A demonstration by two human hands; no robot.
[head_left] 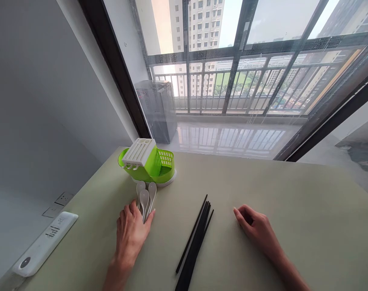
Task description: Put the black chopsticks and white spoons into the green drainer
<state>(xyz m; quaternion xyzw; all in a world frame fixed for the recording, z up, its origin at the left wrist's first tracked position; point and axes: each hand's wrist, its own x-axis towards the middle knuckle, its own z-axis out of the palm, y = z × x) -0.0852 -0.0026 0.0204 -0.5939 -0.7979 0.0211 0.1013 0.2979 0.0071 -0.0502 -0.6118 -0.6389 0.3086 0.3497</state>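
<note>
My left hand [132, 233] lies on the pale green table [293, 226] with its fingers closed over the handles of three white spoons [145, 197]. The spoon bowls point toward a green cutlery holder [159, 166] with a white slotted insert, which stands just beyond them. A bundle of black chopsticks [196, 240] lies on the table between my hands. My right hand [256, 230] rests to the right of the chopsticks, fingers loosely curled, and nothing shows in it.
A white power strip [44, 243] sits off the table's left edge by wall sockets [59, 204]. Beyond the table's far edge is a large window onto a balcony with a railing [232, 87] and a grey appliance [158, 109].
</note>
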